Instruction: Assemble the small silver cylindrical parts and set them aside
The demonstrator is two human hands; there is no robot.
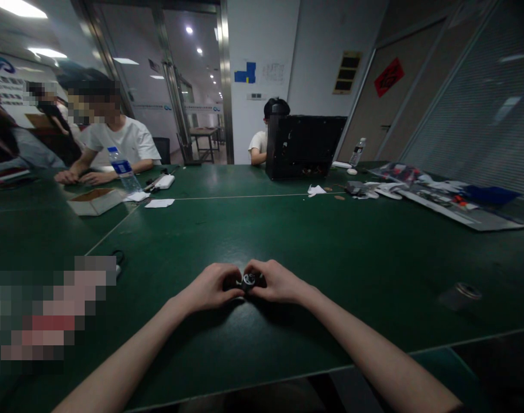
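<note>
Near the front of the green table, a small round black part with a silver-white ring and dark openings on its face (248, 280) sits between my two hands. My right hand (276, 281) grips it, index finger curled over the top and thumb below. From the other side, my left hand (216, 282) closes on the part's edge, with thumb and index finger meeting there. The other fingers of both hands are largely hidden. What kind of part it is, I cannot make out. The part is held just over the table surface (193, 229).
To the right stands a dark metal cylinder (460, 296). Further back are an open box (96, 202), a water bottle (124, 169), a black equipment case (307, 146) and a cluttered board (460, 209). Two people sit across the table. A blurred-out item lies at the left.
</note>
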